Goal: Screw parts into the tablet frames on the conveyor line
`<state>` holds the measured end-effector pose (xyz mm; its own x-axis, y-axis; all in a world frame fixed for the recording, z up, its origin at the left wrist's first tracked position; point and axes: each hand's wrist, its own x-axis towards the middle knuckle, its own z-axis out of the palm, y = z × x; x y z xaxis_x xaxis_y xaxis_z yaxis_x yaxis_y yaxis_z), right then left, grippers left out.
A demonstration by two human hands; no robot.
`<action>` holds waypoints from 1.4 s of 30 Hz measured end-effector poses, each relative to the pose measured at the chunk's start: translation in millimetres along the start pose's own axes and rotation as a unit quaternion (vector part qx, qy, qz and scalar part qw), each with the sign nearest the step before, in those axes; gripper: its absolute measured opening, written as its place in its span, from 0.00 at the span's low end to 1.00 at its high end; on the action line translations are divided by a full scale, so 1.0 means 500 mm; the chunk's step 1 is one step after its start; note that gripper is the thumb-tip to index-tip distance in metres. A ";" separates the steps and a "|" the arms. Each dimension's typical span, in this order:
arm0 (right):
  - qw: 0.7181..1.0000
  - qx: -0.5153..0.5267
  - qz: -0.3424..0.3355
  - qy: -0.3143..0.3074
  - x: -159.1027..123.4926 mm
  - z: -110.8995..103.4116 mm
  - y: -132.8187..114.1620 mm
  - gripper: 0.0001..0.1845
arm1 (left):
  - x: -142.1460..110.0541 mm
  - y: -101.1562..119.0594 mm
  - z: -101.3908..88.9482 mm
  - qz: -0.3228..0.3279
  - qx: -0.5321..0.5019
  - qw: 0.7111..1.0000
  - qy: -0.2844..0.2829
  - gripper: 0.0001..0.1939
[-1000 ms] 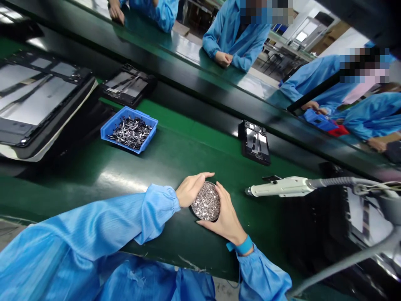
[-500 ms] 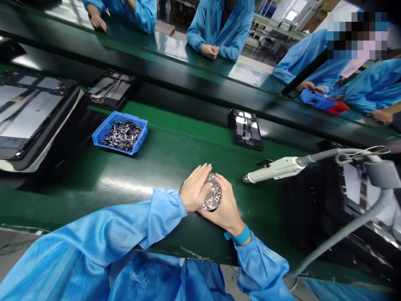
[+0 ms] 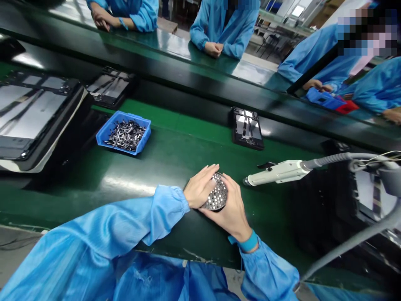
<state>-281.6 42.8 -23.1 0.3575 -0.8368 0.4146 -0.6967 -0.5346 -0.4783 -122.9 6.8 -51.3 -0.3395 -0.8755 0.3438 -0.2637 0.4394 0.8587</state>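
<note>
Between my two hands, just above or on the green bench, is a round screw tray point(image 3: 217, 199) with a face full of small holes, bright screws showing in many of them. My left hand point(image 3: 200, 187) wraps its left side, the thumb lying over the face. Curled around the right and lower edge is my right hand point(image 3: 233, 203), a blue band at its wrist. Both hands are closed on the tray. To their right, a white electric screwdriver point(image 3: 277, 172) hangs in a holder, touched by neither hand.
Left of my hands stands a blue bin point(image 3: 144, 142) of small dark metal parts. Open tablet-like devices lie at the far left point(image 3: 34, 108), back left point(image 3: 109, 85) and back right point(image 3: 247, 129). A grey bent arm point(image 3: 351, 242) crosses the right. Co-workers point(image 3: 224, 29) sit across the bench.
Loose screws covered the tray's face before; now its holes show, with screws in many of them. Both hands keep their hold. The view has shifted slightly.
</note>
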 end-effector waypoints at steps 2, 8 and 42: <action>0.999 -0.009 0.038 0.008 -0.014 0.007 -0.007 0.50 | 0.005 0.004 -0.006 -0.012 -0.022 0.999 -0.029 0.41; 0.992 -0.028 0.116 0.035 -0.059 0.033 -0.031 0.49 | 0.021 0.012 -0.029 -0.039 -0.139 0.983 -0.115 0.45; 0.969 -0.076 0.235 0.026 -0.151 -0.062 0.047 0.52 | -0.049 -0.012 -0.177 -0.028 0.198 0.948 -0.247 0.24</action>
<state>-344.3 97.3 -41.7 -0.0504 -0.9746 0.2183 -0.8602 -0.0687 -0.5054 -33.0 7.9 -31.4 -0.6706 -0.7418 -0.0024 -0.5792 0.5215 0.6265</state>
